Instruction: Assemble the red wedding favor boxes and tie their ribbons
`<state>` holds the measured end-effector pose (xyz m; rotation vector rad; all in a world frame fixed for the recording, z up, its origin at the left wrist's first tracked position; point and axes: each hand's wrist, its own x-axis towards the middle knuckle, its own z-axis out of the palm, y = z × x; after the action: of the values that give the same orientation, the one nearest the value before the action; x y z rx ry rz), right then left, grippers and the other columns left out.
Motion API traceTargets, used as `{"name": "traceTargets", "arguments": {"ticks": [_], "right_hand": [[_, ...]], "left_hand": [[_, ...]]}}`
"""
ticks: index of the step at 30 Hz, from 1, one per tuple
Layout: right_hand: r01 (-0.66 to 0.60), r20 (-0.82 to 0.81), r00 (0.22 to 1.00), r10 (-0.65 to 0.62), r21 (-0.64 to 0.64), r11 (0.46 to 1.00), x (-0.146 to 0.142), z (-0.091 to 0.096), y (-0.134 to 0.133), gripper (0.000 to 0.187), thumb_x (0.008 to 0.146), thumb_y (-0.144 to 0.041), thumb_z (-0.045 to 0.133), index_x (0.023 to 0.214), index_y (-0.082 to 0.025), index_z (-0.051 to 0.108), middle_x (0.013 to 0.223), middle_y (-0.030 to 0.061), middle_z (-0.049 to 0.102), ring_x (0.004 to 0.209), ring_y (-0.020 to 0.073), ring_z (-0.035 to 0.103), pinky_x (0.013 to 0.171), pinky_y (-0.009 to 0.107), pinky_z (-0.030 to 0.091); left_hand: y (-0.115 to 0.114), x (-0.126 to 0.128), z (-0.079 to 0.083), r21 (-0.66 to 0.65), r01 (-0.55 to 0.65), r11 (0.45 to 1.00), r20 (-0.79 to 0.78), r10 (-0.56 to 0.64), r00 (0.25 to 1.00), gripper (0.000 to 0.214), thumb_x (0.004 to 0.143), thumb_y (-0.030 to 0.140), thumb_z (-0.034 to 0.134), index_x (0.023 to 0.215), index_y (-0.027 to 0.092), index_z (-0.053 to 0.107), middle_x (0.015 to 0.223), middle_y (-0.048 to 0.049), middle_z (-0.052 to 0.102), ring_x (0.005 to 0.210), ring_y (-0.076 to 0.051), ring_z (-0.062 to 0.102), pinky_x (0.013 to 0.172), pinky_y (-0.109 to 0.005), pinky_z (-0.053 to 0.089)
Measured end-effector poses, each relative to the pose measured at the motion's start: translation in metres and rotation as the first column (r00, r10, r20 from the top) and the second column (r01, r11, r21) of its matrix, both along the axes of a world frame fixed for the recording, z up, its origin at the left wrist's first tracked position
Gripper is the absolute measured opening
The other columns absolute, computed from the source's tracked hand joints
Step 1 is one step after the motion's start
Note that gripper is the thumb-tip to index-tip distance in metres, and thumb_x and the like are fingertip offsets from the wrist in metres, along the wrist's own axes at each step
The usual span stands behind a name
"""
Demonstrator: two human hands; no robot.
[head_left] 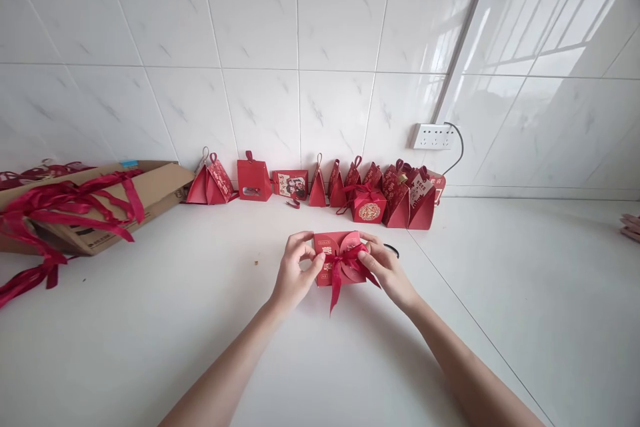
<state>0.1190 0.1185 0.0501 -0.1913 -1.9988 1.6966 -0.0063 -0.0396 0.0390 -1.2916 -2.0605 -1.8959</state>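
Observation:
In the middle of the white table, a red gift box (325, 275) with gold lettering sits between my hands. A dark red ribbon (338, 269) is tied in a bow across its front, and its tails hang down over the edge. My left hand (296, 268) grips the box's left side, thumb on the front and fingers behind the upper edge. At the right side, my right hand (387, 268) has its thumb on the bow's right loop, with fingers behind the box. A black ring-like item (393, 250) shows partly behind the right hand.
Several red gift boxes (254, 180) line the tiled wall, one a ribboned box (369, 207). On the left lies a cardboard box (160, 187) draped with red ribbons (75, 203). A power strip (431, 137) hangs on the wall. Part of another hand (631, 225) appears at the right edge.

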Motion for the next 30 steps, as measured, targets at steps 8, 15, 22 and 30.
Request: {"name": "traceTargets", "arguments": {"ticks": [8, 15, 22, 30], "right_hand": [[-0.052, 0.0, 0.999, 0.052, 0.01, 0.999, 0.0017, 0.0002, 0.0005, 0.043, 0.075, -0.064, 0.063, 0.068, -0.022, 0.067, 0.134, 0.0098, 0.045, 0.129, 0.0325, 0.039, 0.09, 0.042, 0.05], [0.141, 0.0, 0.99, -0.142, 0.1, 0.985, -0.001, 0.0003, -0.0037, 0.052, 0.08, -0.066, 0.054, 0.057, -0.02, 0.055, 0.121, 0.0109, 0.052, 0.12, 0.0304, 0.047, 0.09, 0.042, 0.048], [0.041, -0.041, 0.998, -0.037, 0.099, 0.994, 0.0009, -0.0003, -0.0024, 0.042, 0.08, -0.059, 0.058, 0.068, -0.02, 0.045, 0.124, 0.0097, 0.048, 0.114, 0.0256, 0.052, 0.088, 0.041, 0.05], [0.088, -0.074, 0.994, -0.083, 0.063, 0.994, -0.0032, -0.0043, -0.0063, 0.039, 0.082, -0.056, 0.058, 0.073, -0.021, 0.043, 0.117, 0.0078, 0.049, 0.097, 0.0187, 0.058, 0.087, 0.038, 0.05]], "left_hand": [[-0.0011, 0.0015, 0.0034, 0.016, 0.013, 1.0, 0.052, -0.013, 0.999, 0.031, 0.083, 0.041, 0.058, 0.063, 0.02, 0.048, 0.108, -0.0097, 0.055, 0.12, -0.025, 0.052, 0.081, -0.032, 0.058], [-0.0005, 0.0009, 0.0022, 0.022, 0.004, 1.0, -0.023, -0.004, 1.0, 0.028, 0.082, 0.037, 0.059, 0.062, 0.02, 0.048, 0.103, -0.0089, 0.056, 0.117, -0.024, 0.054, 0.082, -0.034, 0.058], [-0.0003, -0.0024, 0.0024, 0.002, -0.005, 1.0, -0.045, 0.005, 0.999, 0.029, 0.082, 0.037, 0.059, 0.061, 0.02, 0.047, 0.104, -0.0082, 0.055, 0.116, -0.024, 0.054, 0.084, -0.033, 0.057], [-0.0011, -0.0039, 0.0036, 0.004, 0.008, 1.0, -0.046, -0.008, 0.999, 0.031, 0.081, 0.042, 0.06, 0.062, 0.02, 0.05, 0.101, -0.0077, 0.055, 0.116, -0.024, 0.054, 0.085, -0.032, 0.057]]}}
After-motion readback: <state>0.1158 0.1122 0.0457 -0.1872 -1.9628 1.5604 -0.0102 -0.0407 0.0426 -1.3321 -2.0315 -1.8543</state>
